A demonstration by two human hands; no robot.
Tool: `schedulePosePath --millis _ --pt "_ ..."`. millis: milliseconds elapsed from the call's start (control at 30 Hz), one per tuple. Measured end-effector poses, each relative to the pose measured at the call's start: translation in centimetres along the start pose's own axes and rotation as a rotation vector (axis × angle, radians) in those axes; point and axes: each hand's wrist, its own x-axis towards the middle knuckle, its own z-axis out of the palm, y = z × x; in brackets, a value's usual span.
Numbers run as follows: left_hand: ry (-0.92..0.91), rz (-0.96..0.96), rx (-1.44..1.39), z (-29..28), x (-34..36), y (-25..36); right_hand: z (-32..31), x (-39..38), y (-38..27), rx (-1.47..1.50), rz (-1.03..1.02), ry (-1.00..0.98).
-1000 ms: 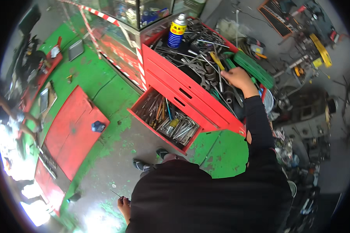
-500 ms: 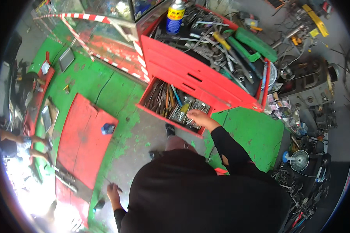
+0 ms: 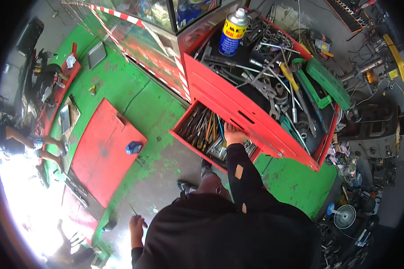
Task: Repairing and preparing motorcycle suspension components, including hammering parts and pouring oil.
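My left hand (image 3: 137,227) hangs low at my left side, closed around what looks like a screwdriver (image 3: 133,210), its thin shaft pointing up and away. My right hand (image 3: 234,135) reaches over the pulled-out red drawer (image 3: 197,150), close under the cabinet front. Its fingers look apart, with nothing visible in them, though the tips are partly hidden. Inside the drawer, screwdrivers and other long-handled tools (image 3: 202,127) fill the left part. Shiny metal tools (image 3: 219,149) lie to the right, partly covered by my hand and sleeve.
On the red tool cabinet (image 3: 238,101) stand a blue and yellow spray can (image 3: 234,33), wrenches, and a green case (image 3: 327,85). A red panel (image 3: 103,152) on the floor bears a blue bottle (image 3: 133,147). Another person's arms (image 3: 49,150) show far left. A fan (image 3: 344,217) stands right.
My right hand has moved from above the drawer's right part farther in, toward the cabinet front. The view has shifted, and my left hand still holds the thin tool.
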Motion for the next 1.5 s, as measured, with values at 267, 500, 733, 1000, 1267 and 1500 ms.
schedulePosePath --millis 267,500,733,1000,1267,1500 --pt "0.112 -0.084 0.028 -1.1 -2.1 -2.3 0.4 4.1 0.5 0.140 -0.055 0.236" --pt "0.030 -0.095 0.186 -2.2 -0.8 -5.9 -3.8 1.9 2.3 0.029 -0.009 0.259" --pt "-0.048 -0.050 0.106 -2.9 5.3 -5.4 -15.2 -4.9 3.1 -0.326 0.142 -0.235" --pt "-0.104 0.067 0.044 -3.7 10.7 -4.6 -14.2 -10.9 3.0 -0.945 0.205 -0.094" --pt "-0.116 0.072 0.006 -1.9 10.2 -3.1 -4.9 -11.8 -0.7 -0.989 0.332 -0.023" --pt "-0.043 -0.001 -0.070 0.9 7.9 -2.9 10.4 -22.7 -2.0 -1.786 -0.050 -1.126"
